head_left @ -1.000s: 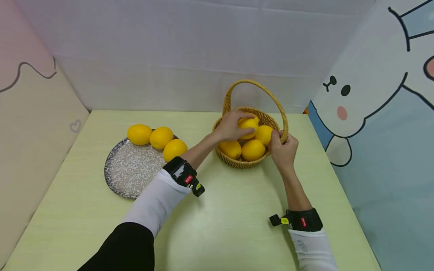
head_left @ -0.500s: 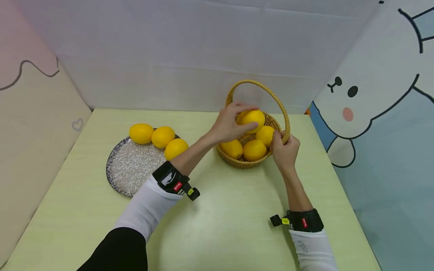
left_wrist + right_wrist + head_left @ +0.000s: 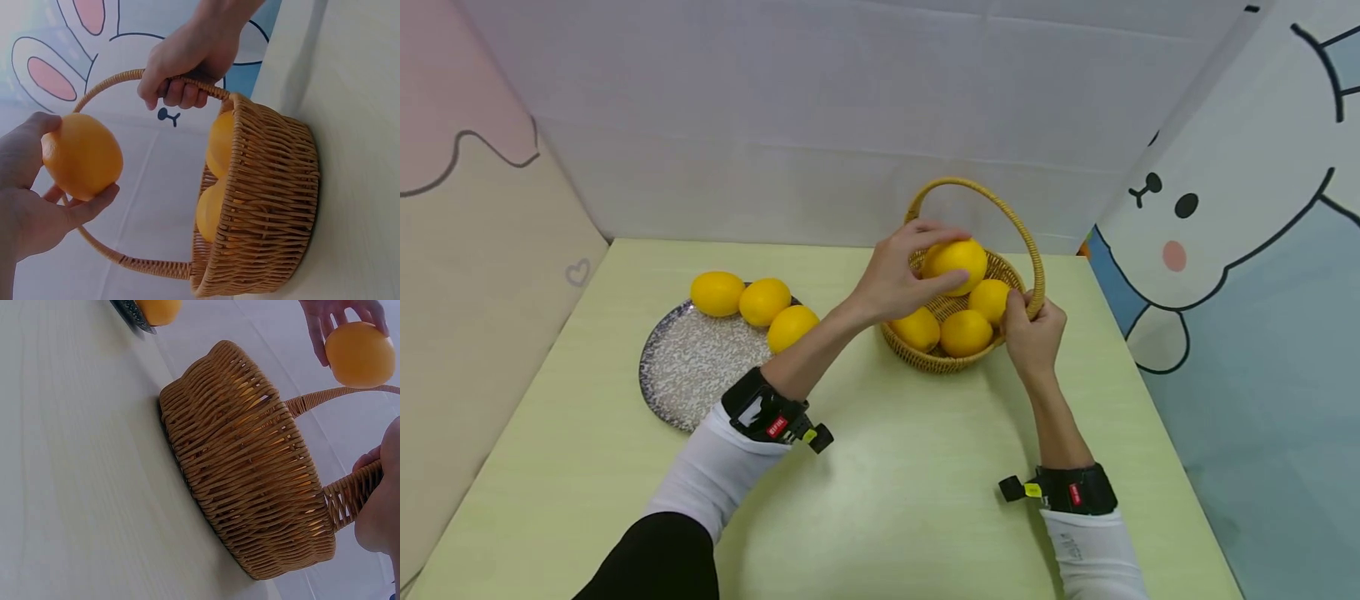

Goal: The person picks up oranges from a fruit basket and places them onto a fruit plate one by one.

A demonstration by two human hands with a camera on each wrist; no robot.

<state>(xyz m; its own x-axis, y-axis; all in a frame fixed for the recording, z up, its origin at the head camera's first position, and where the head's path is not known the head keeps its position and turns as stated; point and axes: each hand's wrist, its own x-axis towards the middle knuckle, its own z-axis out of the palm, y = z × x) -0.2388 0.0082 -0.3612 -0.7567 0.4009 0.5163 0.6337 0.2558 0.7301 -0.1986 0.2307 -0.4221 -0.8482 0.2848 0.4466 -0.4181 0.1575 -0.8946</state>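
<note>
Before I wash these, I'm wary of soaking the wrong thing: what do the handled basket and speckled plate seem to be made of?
Handled basket: probably wicker or rattan, perhaps synthetic, ribbed and low-sheen; interlaced strands show in both wrist views.
Speckled plate: perhaps stoneware or melamine, matte-looking; the head view shows a mottled pale face and darker rim without strong highlights.

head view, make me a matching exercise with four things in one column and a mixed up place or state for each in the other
1. left hand
2. right hand
3. plate
4. basket

A. gripping the handle
B. woven, with lemons inside
C. holding a lemon above the basket
D. pale and speckled

Pairs: 1-C, 2-A, 3-D, 4-B
</note>
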